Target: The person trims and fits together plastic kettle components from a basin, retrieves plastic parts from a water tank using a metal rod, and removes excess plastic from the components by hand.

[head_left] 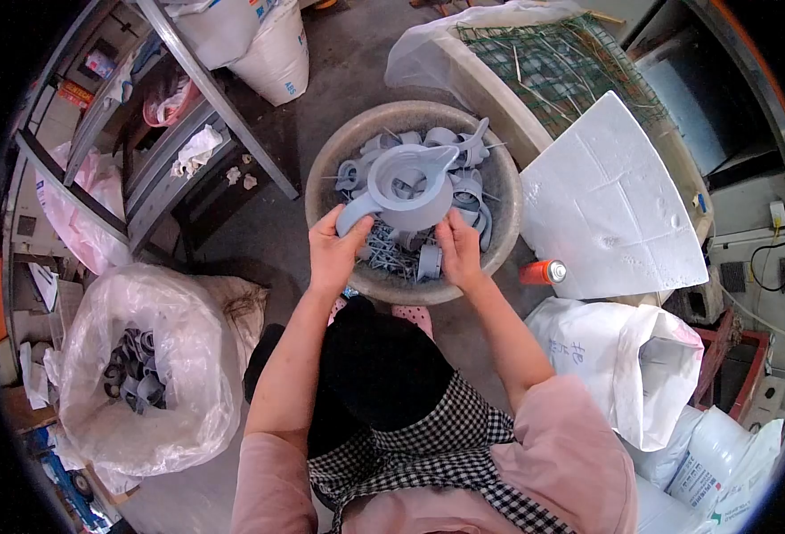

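Pitcher of blue-grey plastic [417, 214] over round beige basin [507, 182]
Left hand [337, 246] grips handle [354, 214], right hand [460, 251] grips body; grey floor [259, 218] beyond left rim [312, 182], flat white sheet [610, 214] beside right.

A checked apron [453, 411] lies over a pink top [572, 445], above dotted pink footwear [414, 317].

A dark grey floor [334, 71] is carrying a round basin [320, 178], in which grey-blue plastic pieces [430, 262] are lying heaped. Pink spotted shoes [414, 318] are showing beside its near rim. To the left, a translucent bag [201, 418] is standing with its mouth gaping; to the right, a hand-marked sack [579, 347] is sitting. A printed sack [278, 58] is standing beyond, near a metal frame [223, 107].
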`<state>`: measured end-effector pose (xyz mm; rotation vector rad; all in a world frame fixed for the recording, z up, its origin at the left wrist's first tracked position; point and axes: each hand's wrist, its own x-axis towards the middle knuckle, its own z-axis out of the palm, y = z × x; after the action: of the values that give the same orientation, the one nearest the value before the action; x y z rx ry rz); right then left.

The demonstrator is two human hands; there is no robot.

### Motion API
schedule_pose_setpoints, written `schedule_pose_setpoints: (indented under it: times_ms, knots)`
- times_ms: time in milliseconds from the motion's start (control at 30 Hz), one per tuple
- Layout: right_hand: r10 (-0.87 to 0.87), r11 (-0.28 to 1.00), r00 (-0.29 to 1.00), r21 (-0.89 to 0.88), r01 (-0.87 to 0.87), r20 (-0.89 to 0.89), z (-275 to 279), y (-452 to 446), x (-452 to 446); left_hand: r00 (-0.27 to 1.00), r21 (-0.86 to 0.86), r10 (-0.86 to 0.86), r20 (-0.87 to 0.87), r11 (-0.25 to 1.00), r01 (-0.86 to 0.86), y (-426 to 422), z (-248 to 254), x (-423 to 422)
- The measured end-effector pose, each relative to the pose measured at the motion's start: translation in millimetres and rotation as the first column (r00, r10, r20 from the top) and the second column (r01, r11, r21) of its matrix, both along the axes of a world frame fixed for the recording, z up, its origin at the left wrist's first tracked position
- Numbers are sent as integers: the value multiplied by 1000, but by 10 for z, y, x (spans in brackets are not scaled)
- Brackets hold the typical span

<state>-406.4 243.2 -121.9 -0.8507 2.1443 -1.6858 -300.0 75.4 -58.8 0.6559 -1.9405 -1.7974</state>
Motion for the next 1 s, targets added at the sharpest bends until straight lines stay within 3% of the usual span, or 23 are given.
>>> schedule_pose_setpoints:
  times_ms: [33,167,233,267,333,400,500,600,633,667,733,767,800,833,900,933,967,1000]
  knots:
    - [-72,995,997,-72,71,-10,-19,-1,-4,1000,159,20,-6,987,-19,0,9,0]
    - [-105,989,994,-99,106,11,-75,-59,40,998,44,-56,-1,997,56,12,-30,-8]
    - [-182,983,891,-92,157,-417,29,-145,-7,997,57,-83,-7,995,83,30,-42,-28]
    - [-196,980,843,-139,145,-501,91,-161,-13,996,57,-86,-7,995,86,36,-43,-33]
    - [-173,985,833,-83,152,-525,96,-202,-12,992,318,-85,-95,941,111,54,-10,-34]
    - [-147,987,824,-26,158,-547,153,-249,14,992,347,-93,-81,931,115,52,26,-38]
    - [-126,989,915,-126,83,-384,214,-298,54,992,426,-88,-89,897,118,7,-25,-21]
    - [124,992,887,34,-121,-444,73,-239,-19,989,483,-80,-127,866,132,-34,-28,14]
    - [265,961,873,190,-203,-410,177,-155,-31,985,487,-87,-148,861,149,-29,-6,28]
    - [304,940,942,116,-321,145,151,-136,-110,991,395,-77,-107,911,113,-8,-20,9]
    - [287,929,702,-10,-370,652,196,-156,-142,994,414,-70,-84,905,99,16,-11,14]
    - [97,995,982,-13,-96,160,224,-215,-134,995,423,-53,-80,903,82,15,-1,-14]
    - [-186,978,916,-155,138,-355,244,-262,-101,997,491,-7,-77,870,44,24,1,-29]
    - [-180,980,920,-145,137,-348,221,-283,-60,998,499,-3,-68,866,37,46,-2,-35]
    - [-169,986,719,-105,133,-674,186,-374,-24,996,480,-59,-61,873,81,52,-2,-88]
    - [-269,961,711,-234,150,-650,114,-454,-24,995,511,-63,-71,855,91,7,-51,-84]
    - [-262,963,714,-229,145,-650,21,-391,-43,996,516,-58,-69,852,86,-9,-69,-57]
    - [158,958,987,-241,-155,-6,-79,-276,-107,996,503,-54,-70,861,82,-22,-49,-49]
